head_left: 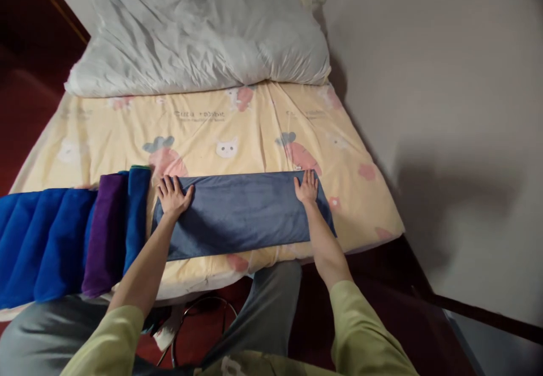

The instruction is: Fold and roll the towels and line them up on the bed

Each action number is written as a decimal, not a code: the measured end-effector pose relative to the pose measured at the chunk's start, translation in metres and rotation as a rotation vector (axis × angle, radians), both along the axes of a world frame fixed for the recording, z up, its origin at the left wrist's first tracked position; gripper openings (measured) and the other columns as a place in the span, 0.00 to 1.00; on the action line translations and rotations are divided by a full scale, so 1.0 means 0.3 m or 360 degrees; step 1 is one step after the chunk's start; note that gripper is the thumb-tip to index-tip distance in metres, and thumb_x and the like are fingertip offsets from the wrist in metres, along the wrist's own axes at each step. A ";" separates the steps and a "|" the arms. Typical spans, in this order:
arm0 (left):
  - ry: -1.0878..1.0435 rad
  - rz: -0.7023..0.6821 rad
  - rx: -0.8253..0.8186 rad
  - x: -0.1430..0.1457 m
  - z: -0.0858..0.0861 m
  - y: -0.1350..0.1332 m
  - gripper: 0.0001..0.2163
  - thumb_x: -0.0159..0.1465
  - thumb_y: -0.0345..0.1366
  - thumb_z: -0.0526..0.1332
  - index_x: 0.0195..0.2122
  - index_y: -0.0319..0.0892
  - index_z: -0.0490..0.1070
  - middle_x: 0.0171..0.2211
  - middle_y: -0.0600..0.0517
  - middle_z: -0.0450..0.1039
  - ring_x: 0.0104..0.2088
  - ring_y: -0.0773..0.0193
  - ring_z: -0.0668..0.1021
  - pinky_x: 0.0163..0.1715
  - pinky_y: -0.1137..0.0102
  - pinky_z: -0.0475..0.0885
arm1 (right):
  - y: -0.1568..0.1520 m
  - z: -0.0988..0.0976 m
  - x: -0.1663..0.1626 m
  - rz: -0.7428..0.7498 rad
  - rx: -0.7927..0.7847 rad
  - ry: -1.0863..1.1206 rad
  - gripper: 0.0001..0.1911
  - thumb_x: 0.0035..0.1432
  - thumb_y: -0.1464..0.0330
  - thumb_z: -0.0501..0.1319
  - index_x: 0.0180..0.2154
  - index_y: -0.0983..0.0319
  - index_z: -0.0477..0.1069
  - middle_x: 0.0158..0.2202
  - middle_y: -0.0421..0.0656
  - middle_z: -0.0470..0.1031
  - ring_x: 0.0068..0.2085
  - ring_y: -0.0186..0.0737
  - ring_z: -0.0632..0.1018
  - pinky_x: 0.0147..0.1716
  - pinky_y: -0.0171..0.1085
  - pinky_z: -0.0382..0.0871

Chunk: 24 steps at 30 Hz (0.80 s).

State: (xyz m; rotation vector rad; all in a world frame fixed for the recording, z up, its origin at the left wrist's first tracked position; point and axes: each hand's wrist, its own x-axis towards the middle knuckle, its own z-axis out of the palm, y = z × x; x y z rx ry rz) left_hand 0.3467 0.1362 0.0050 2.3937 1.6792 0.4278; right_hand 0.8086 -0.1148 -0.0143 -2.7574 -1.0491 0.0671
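Head view: a person in green sleeves presses both palms flat on a grey-blue towel [241, 213] spread along the near edge of a bed [365, 195]. The left hand [173, 195] lies open, fingers splayed, on the towel's left end; the right hand [306, 187] lies open on its right end, gripping nothing. The towel's long axis runs left to right, crosswise to both forearms, so each hand is equally near its own end. The cloth looks soft and napped, a folded oblong with a slightly rumpled near edge. Just left of the towel sits a row of folded towels, a blue one [136, 217] next to it, then a purple one [106, 234], then brighter blue ones [42, 246]. Beyond the towel, a cream cartoon-print sheet [237, 133] and a crumpled white pillow [199, 31].
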 end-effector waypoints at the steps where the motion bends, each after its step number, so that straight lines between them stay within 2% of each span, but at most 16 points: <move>1: -0.0009 0.0017 0.0000 -0.009 -0.007 0.023 0.44 0.70 0.58 0.52 0.74 0.25 0.51 0.76 0.27 0.41 0.77 0.35 0.44 0.73 0.40 0.42 | -0.002 -0.009 0.021 -0.0014 -0.0022 -0.0026 0.40 0.74 0.54 0.42 0.74 0.78 0.49 0.76 0.59 0.50 0.77 0.52 0.51 0.75 0.54 0.42; 6: -0.0023 0.0047 -0.0075 -0.030 -0.015 0.099 0.44 0.71 0.57 0.50 0.75 0.21 0.47 0.76 0.27 0.39 0.77 0.39 0.43 0.74 0.44 0.42 | 0.007 -0.023 0.073 -0.0029 -0.0125 -0.0131 0.40 0.74 0.56 0.41 0.74 0.79 0.48 0.77 0.60 0.48 0.77 0.51 0.50 0.76 0.54 0.43; 10: -0.0060 -0.0021 -0.0076 -0.021 0.023 0.073 0.41 0.73 0.52 0.48 0.75 0.21 0.45 0.77 0.30 0.39 0.78 0.44 0.41 0.75 0.46 0.34 | 0.011 0.001 0.038 -0.0044 -0.0186 -0.0160 0.38 0.75 0.58 0.39 0.74 0.79 0.48 0.76 0.61 0.47 0.77 0.55 0.49 0.75 0.60 0.43; 13: -0.0033 -0.0226 -0.0095 -0.060 0.046 -0.049 0.37 0.74 0.49 0.47 0.75 0.24 0.47 0.77 0.34 0.40 0.78 0.48 0.41 0.76 0.48 0.33 | -0.070 0.007 -0.038 0.0104 -0.0147 -0.0161 0.38 0.75 0.58 0.38 0.74 0.77 0.49 0.76 0.62 0.48 0.77 0.54 0.50 0.74 0.61 0.46; 16: 0.0001 -0.0385 -0.0138 -0.175 0.037 -0.245 0.34 0.75 0.47 0.45 0.75 0.28 0.50 0.77 0.38 0.44 0.78 0.50 0.45 0.76 0.50 0.38 | -0.252 -0.005 -0.123 0.0312 -0.0074 -0.0123 0.36 0.75 0.58 0.37 0.74 0.73 0.51 0.76 0.57 0.51 0.77 0.49 0.52 0.74 0.56 0.48; 20: -0.0154 -0.0253 -0.0082 -0.383 -0.002 -0.467 0.33 0.76 0.48 0.45 0.76 0.31 0.49 0.77 0.37 0.45 0.78 0.49 0.48 0.76 0.50 0.47 | -0.510 0.001 -0.184 0.0285 -0.0023 -0.0108 0.36 0.75 0.59 0.38 0.74 0.73 0.53 0.75 0.57 0.55 0.77 0.48 0.53 0.75 0.55 0.49; 22: -0.0233 -0.0221 -0.0086 -0.455 -0.018 -0.523 0.35 0.76 0.48 0.45 0.76 0.28 0.47 0.77 0.34 0.41 0.77 0.48 0.49 0.75 0.51 0.52 | -0.587 0.019 -0.196 0.0253 -0.0045 -0.0088 0.37 0.75 0.58 0.37 0.74 0.74 0.52 0.75 0.58 0.54 0.77 0.49 0.54 0.75 0.55 0.48; 24: -0.0261 -0.0234 -0.0098 -0.489 -0.025 -0.552 0.36 0.76 0.49 0.45 0.75 0.24 0.46 0.77 0.30 0.39 0.77 0.47 0.49 0.75 0.52 0.54 | -0.623 0.040 -0.212 0.0211 -0.0107 -0.0050 0.39 0.75 0.56 0.35 0.74 0.75 0.51 0.76 0.58 0.52 0.77 0.49 0.53 0.75 0.55 0.47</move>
